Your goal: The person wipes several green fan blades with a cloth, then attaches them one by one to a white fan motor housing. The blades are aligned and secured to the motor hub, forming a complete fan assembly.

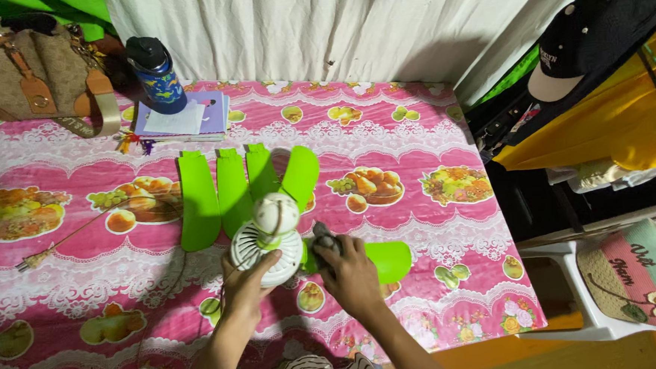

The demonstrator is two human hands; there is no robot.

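Observation:
A white fan motor housing (pixel 269 236) lies on the pink fruit-patterned tablecloth (pixel 414 120). My left hand (pixel 248 284) grips its round lower body. My right hand (pixel 350 272) holds a dark-handled tool (pixel 323 239) against the motor's right side, over a green blade (pixel 390 260) still at the hub. Several loose bright green fan blades (pixel 198 200) lie side by side just above the motor, with one blade (pixel 300 175) tilted to the right.
A blue bottle with a black cap (pixel 155 75) stands on a purple notebook (pixel 190 115) at the back. A brown handbag (pixel 34 76) sits far left. A thin cord (pixel 62 243) runs left. A dark cap (pixel 593 39) hangs right of the table's edge.

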